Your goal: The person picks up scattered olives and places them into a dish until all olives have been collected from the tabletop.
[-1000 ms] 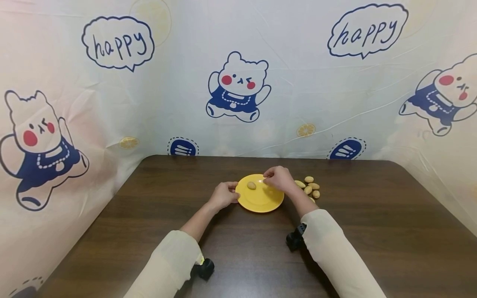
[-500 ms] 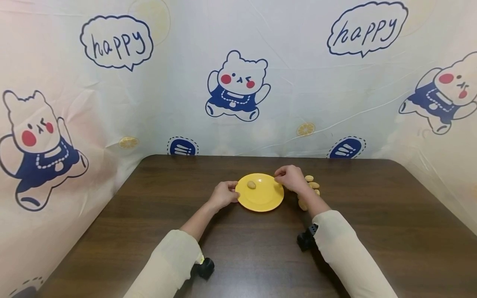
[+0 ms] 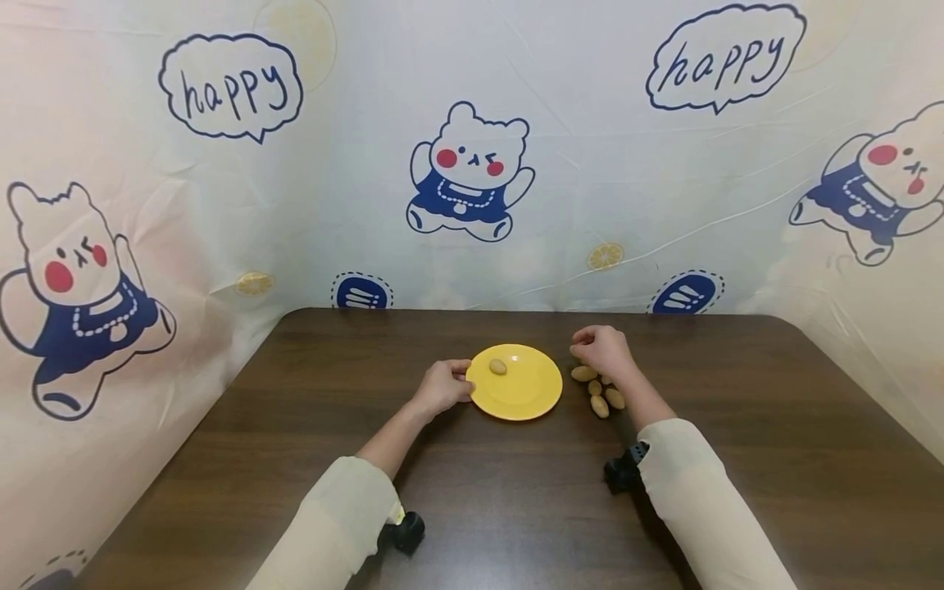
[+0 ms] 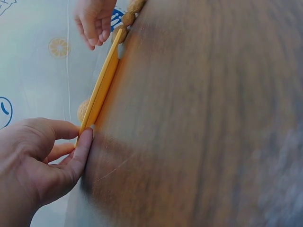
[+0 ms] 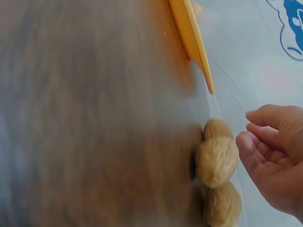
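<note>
My left hand (image 3: 441, 387) pinches the left rim of a yellow plate (image 3: 516, 397) on the table. In the left wrist view, thumb and fingers sit on opposite faces of the plate's edge (image 4: 101, 87). One tan oval piece, like a small potato (image 3: 498, 367), lies toward the plate's far left. My right hand (image 3: 605, 352) is over the far side of a loose group of several similar small potatoes (image 3: 600, 406), right of the plate. The right wrist view shows its bent fingers (image 5: 253, 153) with nothing between them, beside the potatoes (image 5: 218, 161).
The dark wooden table (image 3: 472, 492) reaches back to a printed cloth backdrop (image 3: 472, 270). A small black camera hangs at each wrist, the left one (image 3: 407, 533) and the right one (image 3: 623, 471).
My right hand has moved right, from above the plate to the potato group, uncovering the near potatoes. The left hand, the plate and the potato on it have stayed put.
</note>
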`<control>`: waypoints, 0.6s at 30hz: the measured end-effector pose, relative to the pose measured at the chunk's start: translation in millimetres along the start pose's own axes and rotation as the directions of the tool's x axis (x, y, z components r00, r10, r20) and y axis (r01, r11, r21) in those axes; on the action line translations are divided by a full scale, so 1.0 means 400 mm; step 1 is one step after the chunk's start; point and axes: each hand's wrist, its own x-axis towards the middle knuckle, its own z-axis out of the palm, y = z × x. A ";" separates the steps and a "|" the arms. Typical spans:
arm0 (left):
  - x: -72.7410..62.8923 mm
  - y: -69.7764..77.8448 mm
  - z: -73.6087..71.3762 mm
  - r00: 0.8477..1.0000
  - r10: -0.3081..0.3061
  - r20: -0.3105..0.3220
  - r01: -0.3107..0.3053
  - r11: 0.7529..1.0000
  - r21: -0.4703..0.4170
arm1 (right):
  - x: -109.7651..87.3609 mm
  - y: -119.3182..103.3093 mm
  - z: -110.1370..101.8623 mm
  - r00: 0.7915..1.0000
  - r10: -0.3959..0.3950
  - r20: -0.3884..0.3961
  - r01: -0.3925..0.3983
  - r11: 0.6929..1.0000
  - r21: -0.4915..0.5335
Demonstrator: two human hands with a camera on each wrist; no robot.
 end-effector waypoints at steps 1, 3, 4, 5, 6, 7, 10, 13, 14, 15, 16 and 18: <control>0.000 0.000 0.000 1.000 0.000 0.001 0.000 1.000 -0.002 | -0.001 0.006 -0.003 1.000 0.009 -0.013 -0.009 1.000 0.002; 0.000 0.000 0.002 1.000 -0.005 0.000 0.005 1.000 -0.012 | -0.004 0.018 -0.008 0.999 0.032 -0.039 -0.031 0.999 0.017; 0.000 -0.001 0.002 1.000 -0.004 0.000 0.004 1.000 -0.013 | -0.005 0.024 -0.011 0.998 0.039 -0.054 -0.038 0.999 0.023; 0.000 -0.001 0.002 1.000 0.001 0.002 -0.001 1.000 -0.012 | -0.005 0.030 -0.014 0.997 0.042 -0.070 -0.041 0.999 0.026; 0.000 -0.002 0.002 1.000 0.005 0.004 -0.005 1.000 -0.010 | -0.006 0.035 -0.017 0.995 0.047 -0.087 -0.045 0.999 0.027; 0.000 -0.002 0.002 1.000 0.005 0.003 -0.005 1.000 -0.012 | -0.006 0.040 -0.020 0.993 0.052 -0.101 -0.050 0.998 0.028; 0.000 -0.001 0.001 1.000 0.003 -0.001 -0.003 1.000 -0.009 | -0.006 0.054 -0.029 0.990 0.051 -0.133 -0.050 0.999 0.015; 0.000 -0.001 -0.001 1.000 -0.003 -0.006 0.003 1.000 -0.003 | -0.005 0.065 -0.038 0.987 0.076 -0.142 -0.075 0.997 0.011; 0.000 -0.001 -0.001 1.000 -0.003 -0.006 0.003 1.000 0.002 | -0.005 0.068 -0.041 0.986 0.087 -0.140 -0.086 0.996 0.013; 0.001 -0.002 -0.001 1.000 -0.001 -0.006 0.001 1.000 0.005 | -0.005 0.072 -0.044 0.985 0.101 -0.138 -0.100 0.995 0.014; 0.001 -0.002 -0.002 1.000 0.000 -0.006 0.000 1.000 0.007 | -0.005 0.075 -0.048 0.984 0.113 -0.137 -0.113 0.994 0.015; 0.002 -0.002 -0.002 1.000 -0.002 -0.006 0.002 1.000 0.008 | -0.005 0.083 -0.054 0.981 0.135 -0.136 -0.134 0.991 0.018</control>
